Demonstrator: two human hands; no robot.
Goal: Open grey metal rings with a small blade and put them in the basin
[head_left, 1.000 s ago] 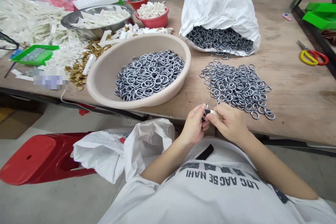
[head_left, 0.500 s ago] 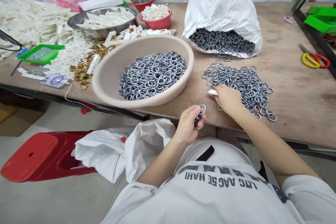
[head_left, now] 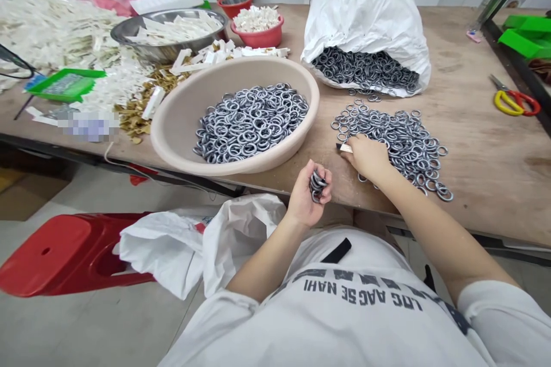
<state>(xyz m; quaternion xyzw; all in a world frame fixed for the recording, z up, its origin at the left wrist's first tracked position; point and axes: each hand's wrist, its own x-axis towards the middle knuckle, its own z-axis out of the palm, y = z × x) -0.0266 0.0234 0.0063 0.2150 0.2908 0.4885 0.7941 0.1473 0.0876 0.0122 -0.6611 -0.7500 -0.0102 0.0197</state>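
My left hand is curled around several grey metal rings, held off the table's front edge. At the near left side of a loose pile of the same rings, my right hand is closed on a small white tool with a dark tip; its exact kind is hard to make out. Some rings lie right beside and behind the right fingers. Left of both hands stands a wide beige basin, with a big heap of rings inside.
A white woven sack lies open behind the pile, spilling rings. Scissors rest at the right. Leftward are a steel bowl, a red bowl, a green tray and white strips. A red stool stands below.
My left hand has turned so the rings show in its palm; before, a ring was pinched at its fingertips. My right hand has shifted slightly left, and its tool's dark tip now shows.
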